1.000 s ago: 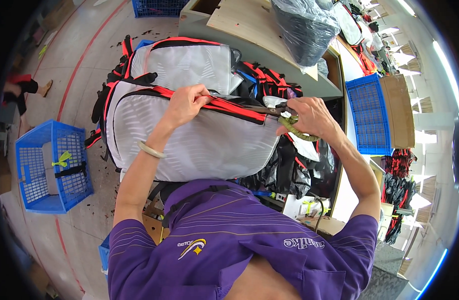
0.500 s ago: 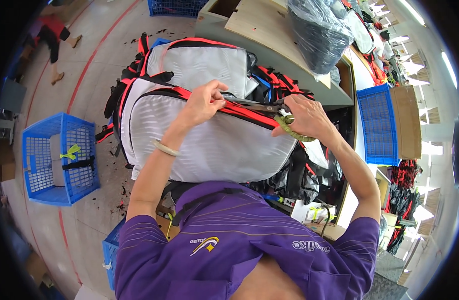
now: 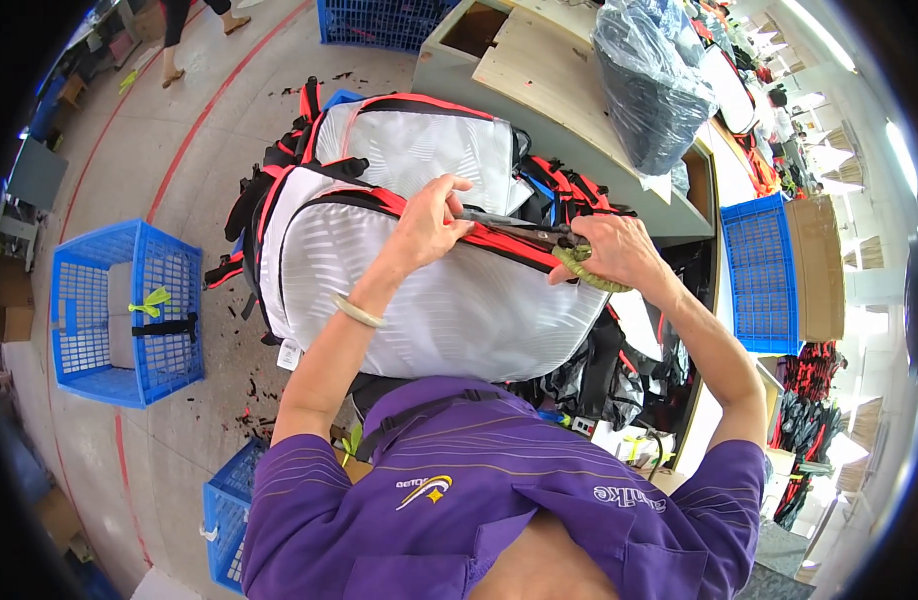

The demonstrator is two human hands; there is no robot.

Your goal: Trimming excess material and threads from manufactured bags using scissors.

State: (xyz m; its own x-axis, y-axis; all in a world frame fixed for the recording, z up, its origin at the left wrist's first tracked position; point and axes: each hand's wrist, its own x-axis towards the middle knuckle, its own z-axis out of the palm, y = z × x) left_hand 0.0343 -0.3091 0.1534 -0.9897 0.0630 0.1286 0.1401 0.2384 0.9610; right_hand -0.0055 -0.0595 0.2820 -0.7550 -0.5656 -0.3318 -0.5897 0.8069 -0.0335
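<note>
Both hands (image 3: 429, 225) on white backpack (image 3: 449, 300)

Brown cardboard box (image 3: 817, 268) beside blue crate (image 3: 757, 272)

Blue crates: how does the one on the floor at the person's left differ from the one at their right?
The left blue crate stands on the floor; the right blue crate sits higher, against a cardboard box. The left one holds a black strap and a yellow-green piece; the right one's contents cannot be seen. Both are blue plastic mesh.
</note>
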